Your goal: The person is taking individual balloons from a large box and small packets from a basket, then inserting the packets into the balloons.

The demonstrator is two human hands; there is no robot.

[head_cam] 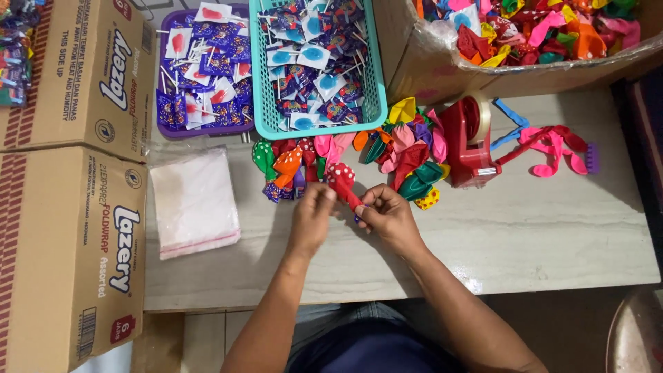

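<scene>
Both forearms converge over the tabletop [539, 228]; left hand [314, 207] and right hand [387, 213] pinch a red dotted balloon [343, 181], slanting away leftward between them

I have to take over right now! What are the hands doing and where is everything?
Left hand and right hand both pinch one red dotted balloon over the table.
Loose balloon pile lies just beyond the hands; lollipops fill the teal basket and purple basket.
Clear bags lie left, red tape dispenser right.
Done: nothing finished shows.
Left: the whole pile remains.
</scene>
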